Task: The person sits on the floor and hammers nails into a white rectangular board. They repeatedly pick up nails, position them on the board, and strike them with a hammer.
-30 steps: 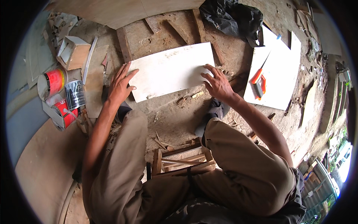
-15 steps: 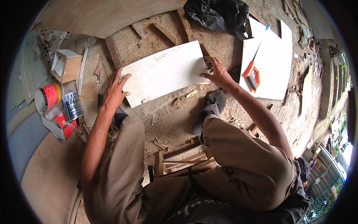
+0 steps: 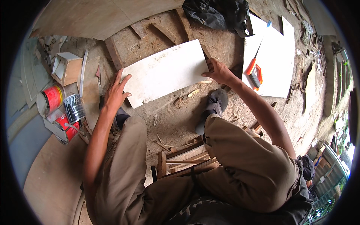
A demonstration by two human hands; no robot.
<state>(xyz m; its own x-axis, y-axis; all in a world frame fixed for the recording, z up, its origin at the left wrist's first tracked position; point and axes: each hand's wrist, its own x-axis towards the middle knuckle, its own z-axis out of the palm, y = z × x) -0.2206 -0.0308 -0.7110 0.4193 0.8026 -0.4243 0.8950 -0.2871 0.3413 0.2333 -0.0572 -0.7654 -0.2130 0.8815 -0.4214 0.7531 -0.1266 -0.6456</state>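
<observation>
A rectangular white board (image 3: 165,73) with brown smudges along its far edge lies between my hands, slightly slanted. My left hand (image 3: 115,92) grips its left end, with the fingers along the side and the thumb near the close corner. At the opposite end, my right hand (image 3: 219,71) has its thumb on the edge of the board and its fingers curled around the side. The undersides of both grips are hidden. To the right, a handsaw (image 3: 254,73) with an orange and black handle rests on a larger white sheet (image 3: 273,63).
Paint cans (image 3: 75,108) and a small wooden box (image 3: 67,68) stand at the left. Wooden strips (image 3: 114,52) lie beyond the board, below a large panel (image 3: 97,17). A black plastic bag (image 3: 215,15) sits at the far side. A wooden frame (image 3: 187,161) is between my legs.
My right hand has closed its fingers and thumb in on the board's right edge. The board has shifted very slightly; my left hand keeps its place.
</observation>
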